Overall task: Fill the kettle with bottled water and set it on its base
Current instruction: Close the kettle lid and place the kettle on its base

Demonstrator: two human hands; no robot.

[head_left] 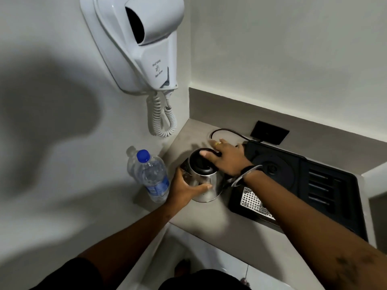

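Observation:
A small steel kettle (204, 183) with a black lid (201, 162) stands on the grey counter, left of the black tray. My left hand (184, 188) wraps around the kettle's body from the left. My right hand (226, 158) rests on top of the lid, fingers spread over it. The round kettle base (274, 170) sits in the black tray (326, 185), bare, to the right of the kettle. A clear water bottle (150, 176) with a blue cap and blue label stands upright just left of my left hand, cap on.
A white wall-hung hair dryer (142, 42) with a coiled cord (161, 120) hangs above the counter's left corner. A black cord (228, 132) runs from the tray toward a dark wall socket plate (270, 132). The tray holds a perforated metal grate (254, 203). The counter's front edge (219, 231) drops to a tiled floor.

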